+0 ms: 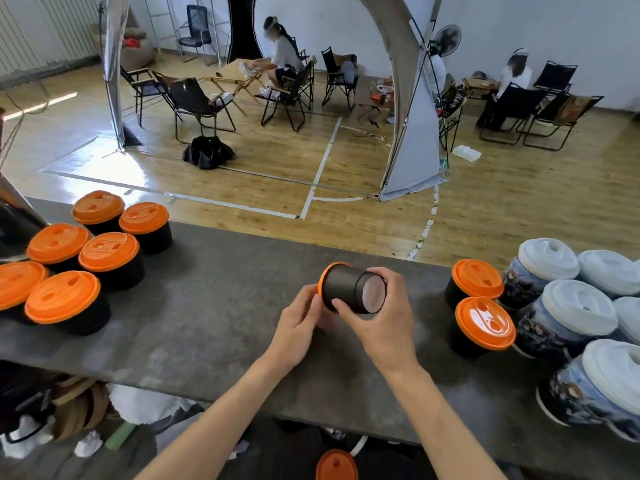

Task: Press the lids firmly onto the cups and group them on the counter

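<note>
A black cup with an orange lid (341, 284) is held on its side above the grey counter (214, 306), lid end pointing left and away, white base facing me. My left hand (299, 322) holds it at the lid end, fingers around the rim. My right hand (379, 313) grips the base end, thumb and fingers curled round the cup. Several black cups with orange lids (86, 258) stand grouped at the left. Two more lidded black cups (479, 299) stand at the right.
Several patterned cups with white lids (568, 306) crowd the counter's right end. A loose orange lid (336, 465) lies below the counter's near edge. Beyond the counter are a wooden floor, folding chairs and seated people.
</note>
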Demonstrator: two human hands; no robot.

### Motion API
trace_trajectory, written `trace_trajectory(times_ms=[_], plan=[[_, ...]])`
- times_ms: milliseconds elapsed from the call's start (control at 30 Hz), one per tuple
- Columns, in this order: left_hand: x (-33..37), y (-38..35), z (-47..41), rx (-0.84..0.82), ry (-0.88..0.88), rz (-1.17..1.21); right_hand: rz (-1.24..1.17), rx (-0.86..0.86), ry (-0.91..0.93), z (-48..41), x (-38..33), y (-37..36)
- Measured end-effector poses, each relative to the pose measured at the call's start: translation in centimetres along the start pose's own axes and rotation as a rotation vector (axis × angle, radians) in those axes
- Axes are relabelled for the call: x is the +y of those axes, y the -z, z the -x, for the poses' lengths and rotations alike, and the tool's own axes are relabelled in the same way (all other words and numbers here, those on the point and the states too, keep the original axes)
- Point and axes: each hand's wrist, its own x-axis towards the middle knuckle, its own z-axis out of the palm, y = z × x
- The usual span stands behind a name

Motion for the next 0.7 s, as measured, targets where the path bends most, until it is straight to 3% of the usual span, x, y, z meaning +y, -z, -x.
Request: trace_trajectory(times_ms=[200,467,700], plan=[[0.0,-0.1,0.7,-0.129,-0.264,-0.192,0.065,-0.134,-0.123,2.2,2.2,0.5],[-0.7,-0.3,0.9,-0.254,-0.196,-0.395,-0.024,0.079,-0.192,7.4,3.1,4.4],[-0.9,-1.3,1.0,-0.424,-0.481,-0.904,-0.022,0.302,-0.321,11.8,5.8,10.0]])
